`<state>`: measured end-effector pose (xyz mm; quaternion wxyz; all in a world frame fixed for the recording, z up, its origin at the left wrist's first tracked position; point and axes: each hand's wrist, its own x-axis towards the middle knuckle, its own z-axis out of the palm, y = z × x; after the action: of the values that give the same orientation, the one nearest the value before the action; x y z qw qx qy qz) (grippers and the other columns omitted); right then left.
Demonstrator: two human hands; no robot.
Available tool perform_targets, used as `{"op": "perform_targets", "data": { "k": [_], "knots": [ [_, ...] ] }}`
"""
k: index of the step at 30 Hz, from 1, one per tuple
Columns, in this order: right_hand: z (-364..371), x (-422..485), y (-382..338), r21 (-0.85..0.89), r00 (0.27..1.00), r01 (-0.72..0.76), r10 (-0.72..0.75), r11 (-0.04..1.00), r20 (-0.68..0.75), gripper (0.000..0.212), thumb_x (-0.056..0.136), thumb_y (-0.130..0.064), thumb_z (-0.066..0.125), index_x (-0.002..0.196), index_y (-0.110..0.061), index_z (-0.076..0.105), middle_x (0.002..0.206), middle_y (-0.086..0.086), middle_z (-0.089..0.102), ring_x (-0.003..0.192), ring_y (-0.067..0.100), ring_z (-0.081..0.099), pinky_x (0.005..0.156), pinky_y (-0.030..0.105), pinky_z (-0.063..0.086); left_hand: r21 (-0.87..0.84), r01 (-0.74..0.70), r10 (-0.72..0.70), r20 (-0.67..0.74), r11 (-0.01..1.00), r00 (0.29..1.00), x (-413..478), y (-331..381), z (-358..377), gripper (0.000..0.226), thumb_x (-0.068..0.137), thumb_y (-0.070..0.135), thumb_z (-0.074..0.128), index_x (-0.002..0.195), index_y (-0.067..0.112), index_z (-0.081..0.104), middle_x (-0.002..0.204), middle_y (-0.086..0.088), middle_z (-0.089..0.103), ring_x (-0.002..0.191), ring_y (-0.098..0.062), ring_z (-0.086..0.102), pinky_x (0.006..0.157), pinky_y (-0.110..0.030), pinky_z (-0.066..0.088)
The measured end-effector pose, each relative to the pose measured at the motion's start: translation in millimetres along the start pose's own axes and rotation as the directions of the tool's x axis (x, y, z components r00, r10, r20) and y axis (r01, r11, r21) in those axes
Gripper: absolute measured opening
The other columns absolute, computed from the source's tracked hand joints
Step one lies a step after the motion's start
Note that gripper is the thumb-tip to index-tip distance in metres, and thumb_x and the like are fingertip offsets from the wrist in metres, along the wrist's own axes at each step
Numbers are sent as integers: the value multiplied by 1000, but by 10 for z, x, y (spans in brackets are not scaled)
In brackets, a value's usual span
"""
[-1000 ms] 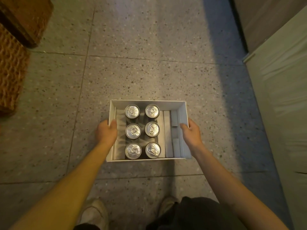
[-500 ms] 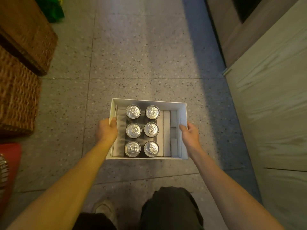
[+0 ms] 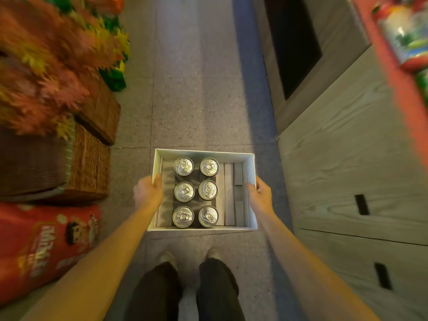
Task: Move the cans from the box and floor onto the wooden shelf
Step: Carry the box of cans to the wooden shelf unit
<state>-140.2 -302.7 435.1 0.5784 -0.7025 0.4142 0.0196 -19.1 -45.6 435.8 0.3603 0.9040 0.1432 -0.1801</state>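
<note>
Inside box (image 3: 203, 152), left of its grey inserts (image 3: 228, 193): six cans (image 3: 184, 191), upright, two columns. None shelved yet; whole transfer left, by my reading. Left hand (image 3: 148, 193) grips box's left wall, thumb over rim. Right hand (image 3: 260, 195) grips right wall likewise. Box held above floor (image 3: 196, 89); wooden unit (image 3: 347, 147) just right of box.

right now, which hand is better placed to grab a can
Probably the left hand: the cans stand nearer it in the box; white inserts lie between them and the right hand.
</note>
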Motion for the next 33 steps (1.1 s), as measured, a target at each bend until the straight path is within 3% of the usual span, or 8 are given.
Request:
{"op": "perform_targets", "data": {
  "k": [4,8,15,22,28,30,31,33],
  "knots": [
    [-422,-423,-728,2,1000,-7,7,1000,-1,20,97,-6,46,91,-15,63,71,-2,46,64,10,37,52,16,33,38,-5,5,-13,999,1000,-441,568,-579,45,100,38,43,82,2,62,82,-17,64,83,-35,61,71,-44,50],
    [-728,-611,-1200,-10,1000,-19,19,1000,10,26,97,-10,46,107,-18,68,76,3,53,65,11,43,52,23,37,76,-21,23,-26,997,999,-697,1012,-904,43,100,35,45,83,0,62,83,-20,64,81,-35,60,69,-42,47],
    [-818,-368,-1599,-20,1000,-14,14,1000,1,20,94,-9,46,88,-15,64,71,1,46,63,12,40,52,23,35,66,1,3,-63,998,998,-565,1451,-966,36,100,32,46,89,1,61,89,-20,65,83,-34,61,71,-42,50],
    [-482,438,-2016,-29,996,-79,78,996,-37,18,94,-13,48,96,-5,65,77,6,52,71,17,45,61,32,37,10,23,-23,1,1000,1000,322,1866,-916,37,101,32,45,90,2,63,89,-18,65,81,-31,60,70,-39,48],
    [-65,1301,-2791,-59,993,-104,100,993,-68,18,97,-17,49,96,-9,65,83,10,60,76,23,54,67,34,45,19,38,-39,52,999,998,1446,2523,-1097,38,101,33,45,87,3,64,84,-15,65,79,-32,62,73,-42,53],
    [66,1580,-3171,-72,992,-104,98,992,-83,17,100,-18,50,96,-10,64,95,19,66,87,34,63,76,39,56,30,27,-29,48,999,998,1850,2804,-1203,40,101,34,44,87,2,63,86,-16,65,80,-33,61,73,-42,52],
    [125,1719,-3359,-76,991,-104,97,992,-94,17,101,-19,50,98,-10,64,103,22,65,97,36,64,85,44,58,30,17,-18,41,999,999,2048,2949,-1255,40,101,34,44,86,2,63,86,-17,66,81,-34,61,73,-42,52],
    [231,1984,-3722,-73,991,-94,87,993,-103,17,103,-20,49,100,-12,63,110,23,63,97,35,62,93,47,54,25,-1,0,34,1000,999,2419,3251,-1353,41,100,35,44,86,1,63,87,-18,65,83,-36,62,74,-42,51]
  ]
}}
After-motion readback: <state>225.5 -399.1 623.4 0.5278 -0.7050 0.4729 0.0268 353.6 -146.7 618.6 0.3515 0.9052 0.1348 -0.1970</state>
